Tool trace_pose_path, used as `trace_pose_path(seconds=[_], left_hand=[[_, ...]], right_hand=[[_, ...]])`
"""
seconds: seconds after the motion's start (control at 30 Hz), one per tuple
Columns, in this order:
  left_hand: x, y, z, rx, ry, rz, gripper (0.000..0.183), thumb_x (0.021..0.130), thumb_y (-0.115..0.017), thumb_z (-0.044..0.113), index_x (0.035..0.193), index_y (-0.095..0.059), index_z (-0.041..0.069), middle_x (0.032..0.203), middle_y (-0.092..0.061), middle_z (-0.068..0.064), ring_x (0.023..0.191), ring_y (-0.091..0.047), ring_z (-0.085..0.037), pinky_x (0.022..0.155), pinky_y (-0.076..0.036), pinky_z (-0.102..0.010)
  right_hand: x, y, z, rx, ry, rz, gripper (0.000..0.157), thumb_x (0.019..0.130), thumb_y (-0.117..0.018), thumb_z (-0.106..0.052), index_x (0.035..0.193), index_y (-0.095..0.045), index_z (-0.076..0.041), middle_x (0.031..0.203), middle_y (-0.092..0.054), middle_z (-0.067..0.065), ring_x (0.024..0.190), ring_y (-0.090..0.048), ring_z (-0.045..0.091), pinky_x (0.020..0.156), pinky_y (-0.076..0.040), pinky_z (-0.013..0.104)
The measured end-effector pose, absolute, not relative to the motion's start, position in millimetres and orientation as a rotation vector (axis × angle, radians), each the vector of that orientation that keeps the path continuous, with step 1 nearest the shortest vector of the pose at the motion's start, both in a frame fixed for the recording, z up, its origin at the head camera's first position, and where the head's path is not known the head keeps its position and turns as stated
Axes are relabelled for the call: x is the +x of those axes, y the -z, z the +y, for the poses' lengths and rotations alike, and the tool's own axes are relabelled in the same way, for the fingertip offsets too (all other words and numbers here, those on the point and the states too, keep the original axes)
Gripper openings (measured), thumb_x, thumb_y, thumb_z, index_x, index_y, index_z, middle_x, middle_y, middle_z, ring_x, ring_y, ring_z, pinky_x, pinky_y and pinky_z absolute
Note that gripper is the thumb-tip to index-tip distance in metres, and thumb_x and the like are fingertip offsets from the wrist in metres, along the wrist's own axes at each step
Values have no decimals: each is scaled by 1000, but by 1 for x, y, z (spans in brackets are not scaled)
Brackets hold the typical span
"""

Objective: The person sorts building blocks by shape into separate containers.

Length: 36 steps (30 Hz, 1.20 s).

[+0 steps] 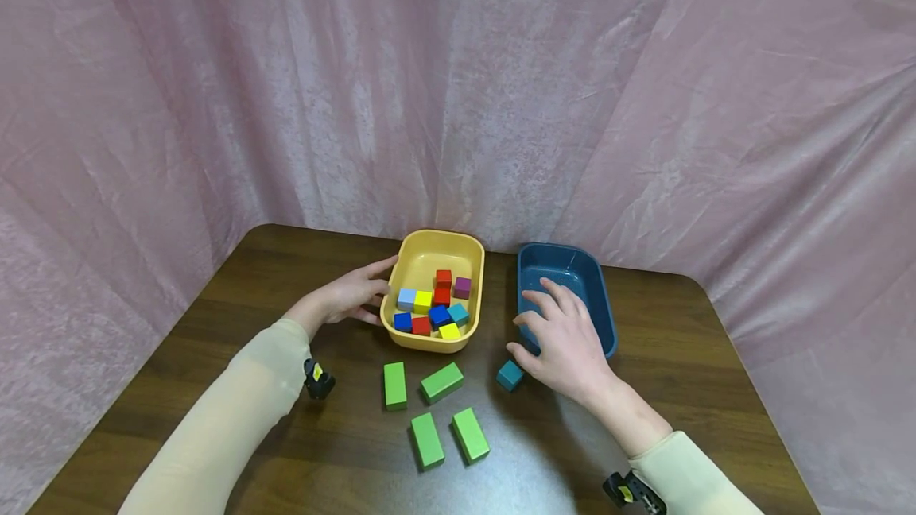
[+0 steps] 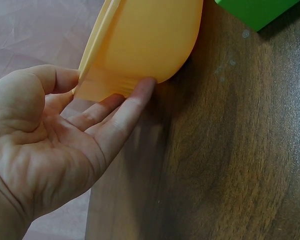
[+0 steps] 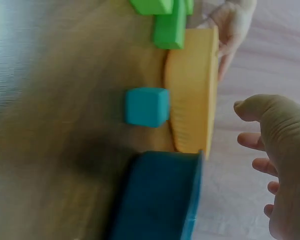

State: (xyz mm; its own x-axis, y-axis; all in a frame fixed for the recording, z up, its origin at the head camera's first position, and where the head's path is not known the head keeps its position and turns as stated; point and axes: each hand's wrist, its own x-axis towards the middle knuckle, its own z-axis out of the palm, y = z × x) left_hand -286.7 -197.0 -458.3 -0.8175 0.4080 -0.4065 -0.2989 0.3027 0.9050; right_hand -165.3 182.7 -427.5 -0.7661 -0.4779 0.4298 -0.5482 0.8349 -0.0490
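Observation:
My left hand rests its fingers along the outer left wall of the yellow container. In the left wrist view, the spread fingertips touch the container's wall and rim. Colored cubes lie inside it: red, purple, light blue and several more. My right hand is over the near left part of the blue container, fingers spread and holding nothing. A teal cube sits on the table just left of the right thumb, in front of the blue container.
Several green rectangular blocks, such as the nearest one, lie in front of the yellow container on the brown wooden table. A pink curtain hangs behind the table's back edge.

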Motion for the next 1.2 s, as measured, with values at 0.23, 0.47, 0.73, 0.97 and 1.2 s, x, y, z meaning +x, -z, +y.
trace_pose_path(seconds=[0.23, 0.47, 0.73, 0.97, 1.2], left_hand=[[-286, 458, -197, 87, -1568, 1990, 72, 106, -50, 19, 165, -13, 35, 158, -36, -21, 127, -56, -39, 87, -59, -49], [-285, 456, -198, 91, -1562, 1993, 71, 106, -49, 19, 165, -13, 35, 158, -35, -22, 128, -55, -40, 87, -59, -49], [-285, 457, -196, 93, -1565, 1996, 71, 106, -49, 19, 165, -13, 35, 157, -37, -22, 129, -54, -40, 87, -59, -49], [-285, 456, -196, 85, -1564, 1995, 71, 106, -49, 19, 165, -13, 36, 158, -35, -21, 129, -54, -40, 87, -59, -49], [-284, 456, -195, 86, -1564, 1995, 71, 106, -49, 19, 165, -13, 35, 159, -34, -21, 130, -54, -40, 87, -59, -49]], right_hand=[[-152, 453, 192, 855, -153, -2598, 30, 81, -81, -43, 92, -77, -16, 142, -58, 14, 147, -32, 40, 119, -24, 58], [-146, 474, 193, 921, -61, -2585, 32, 78, -82, -45, 88, -75, -15, 144, -56, 18, 148, -30, 41, 120, -23, 56], [-146, 482, 191, 946, -27, -2574, 35, 79, -83, -45, 82, -74, -11, 147, -53, 19, 149, -28, 40, 120, -22, 56], [-147, 485, 187, 925, -14, -2574, 34, 80, -82, -43, 75, -72, -10, 149, -52, 19, 151, -24, 39, 121, -21, 54], [-148, 488, 181, 895, -48, -2596, 28, 76, -81, -37, 75, -71, -11, 153, -48, 18, 153, -20, 39, 121, -21, 53]])
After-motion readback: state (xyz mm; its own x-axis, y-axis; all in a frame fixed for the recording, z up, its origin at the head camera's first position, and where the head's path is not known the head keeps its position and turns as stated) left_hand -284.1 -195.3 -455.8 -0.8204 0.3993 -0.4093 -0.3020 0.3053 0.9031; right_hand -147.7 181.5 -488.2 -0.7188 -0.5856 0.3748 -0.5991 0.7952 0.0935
